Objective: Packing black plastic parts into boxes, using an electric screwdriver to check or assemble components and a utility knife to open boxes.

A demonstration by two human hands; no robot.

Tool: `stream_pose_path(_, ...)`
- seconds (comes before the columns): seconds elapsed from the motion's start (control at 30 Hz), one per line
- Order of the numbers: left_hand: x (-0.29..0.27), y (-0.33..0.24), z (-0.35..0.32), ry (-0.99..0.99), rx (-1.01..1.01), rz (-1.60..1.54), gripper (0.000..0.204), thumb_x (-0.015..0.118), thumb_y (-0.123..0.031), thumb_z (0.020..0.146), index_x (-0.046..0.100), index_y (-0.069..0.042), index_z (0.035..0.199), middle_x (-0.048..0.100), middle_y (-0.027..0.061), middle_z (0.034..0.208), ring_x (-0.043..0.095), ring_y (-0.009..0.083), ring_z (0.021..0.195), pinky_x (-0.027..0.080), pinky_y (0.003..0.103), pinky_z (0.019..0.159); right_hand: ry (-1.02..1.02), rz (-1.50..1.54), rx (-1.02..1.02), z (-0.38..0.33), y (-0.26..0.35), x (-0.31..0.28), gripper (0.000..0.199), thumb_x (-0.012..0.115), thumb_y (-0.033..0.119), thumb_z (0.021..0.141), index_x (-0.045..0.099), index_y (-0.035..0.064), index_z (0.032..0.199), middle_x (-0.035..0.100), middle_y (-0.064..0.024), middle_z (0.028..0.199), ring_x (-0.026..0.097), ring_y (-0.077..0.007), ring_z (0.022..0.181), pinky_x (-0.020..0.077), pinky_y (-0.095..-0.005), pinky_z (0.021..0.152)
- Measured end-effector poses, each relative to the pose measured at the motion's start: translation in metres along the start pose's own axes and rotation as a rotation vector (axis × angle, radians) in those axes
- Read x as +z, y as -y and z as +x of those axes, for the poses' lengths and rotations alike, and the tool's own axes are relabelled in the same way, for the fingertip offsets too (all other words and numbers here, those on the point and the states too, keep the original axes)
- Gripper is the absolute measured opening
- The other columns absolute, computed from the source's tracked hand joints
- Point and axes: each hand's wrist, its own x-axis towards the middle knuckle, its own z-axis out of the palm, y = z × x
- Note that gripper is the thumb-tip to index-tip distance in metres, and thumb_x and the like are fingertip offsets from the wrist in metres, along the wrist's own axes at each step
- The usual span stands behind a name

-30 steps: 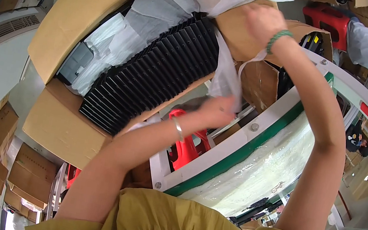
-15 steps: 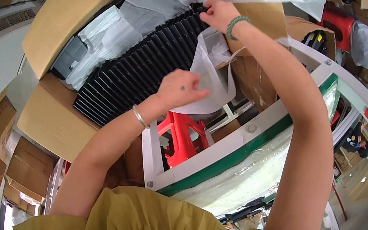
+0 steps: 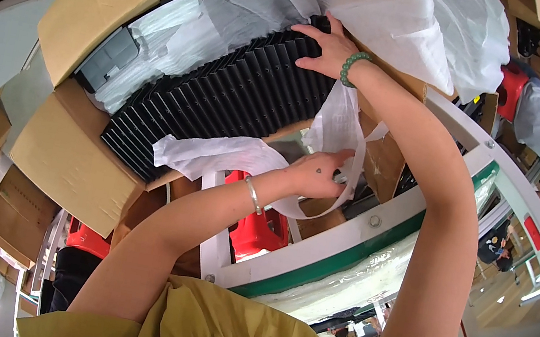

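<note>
I see the wide fisheye view of a camera on the left side of a person's head, facing steeply down and forward. The wearer's mustard-coloured top lines the lower edge, very near. Their left hand and right hand lie within arm's reach, beside an open cardboard box that spreads across the upper left. A white frame bends in the lens; the room shrinks toward a dark, round rim.
</note>
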Motion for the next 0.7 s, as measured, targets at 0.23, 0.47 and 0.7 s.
stream_pose_path(0.23, -0.034, 0.016, -0.001, -0.325, -0.057, 0.072, 0.055, 0.062, -0.028, 0.070, 0.048, -0.004, 0.118, 0.061, 0.0186, 0.099, 0.058, 0.0349, 0.095, 0.046, 0.037, 0.083, 0.134, -0.088, 0.055, 0.009, 0.025, -0.008, 0.055, 0.068, 0.033, 0.067, 0.050, 0.0333, 0.119, 0.018, -0.0198, 0.142, 0.027, -0.0360, 0.127, 0.0290, -0.0450, 0.102)
stream_pose_path(0.47, -0.084, 0.015, -0.013, -0.702, 0.155, -0.079, 0.029, 0.063, -0.012, 0.072, 0.056, 0.000, 0.097, 0.061, 0.0117, 0.079, 0.060, 0.0184, 0.067, 0.050, 0.029, 0.063, 0.018, -0.084, 0.018, 0.003, 0.015, -0.010, 0.040, 0.069, 0.030, 0.063, 0.056, 0.0260, 0.101, 0.028, -0.0117, 0.138, 0.035, -0.0445, 0.115, 0.0374, -0.0459, 0.094)
stream_pose_path(0.7, -0.099, 0.027, -0.003, -0.675, 0.073, 0.051, 0.060, 0.064, -0.029, 0.072, 0.040, -0.001, 0.119, 0.061, 0.0206, 0.089, 0.061, 0.0337, 0.079, 0.050, 0.038, 0.069, -0.359, -0.085, 0.236, -0.002, 0.039, 0.021, 0.059, 0.072, 0.019, 0.060, 0.048, 0.0258, 0.113, 0.027, -0.0090, 0.136, 0.037, -0.0431, 0.114, 0.0400, -0.0475, 0.092)
